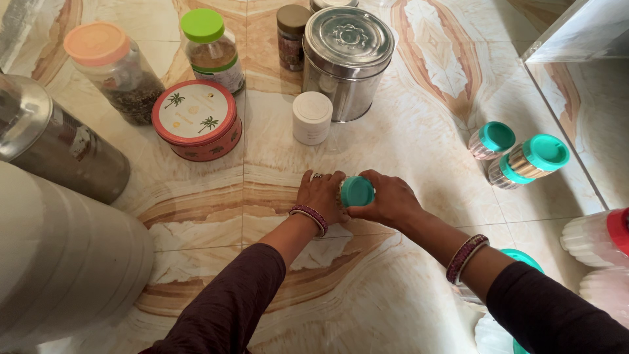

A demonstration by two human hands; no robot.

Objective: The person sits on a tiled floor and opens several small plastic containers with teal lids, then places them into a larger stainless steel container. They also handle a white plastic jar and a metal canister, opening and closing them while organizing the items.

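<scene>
Teal-lidded small ribbed jar [356,192] clamped between my left hand [320,196] and right hand [388,200]; uneven grip could tip it toward the white plastic tub [312,117] at 12 o'clock.

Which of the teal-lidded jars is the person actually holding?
The small teal-lidded jar at centre, gripped between left hand and right hand. The two striped teal-lidded jars sit untouched further right.

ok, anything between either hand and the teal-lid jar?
Nothing visible. Both hands are already on the jar: the left hand grips its left side, the right hand wraps the teal lid's right side. The closest other thing, the white jar, stands apart, farther up the floor.
</scene>
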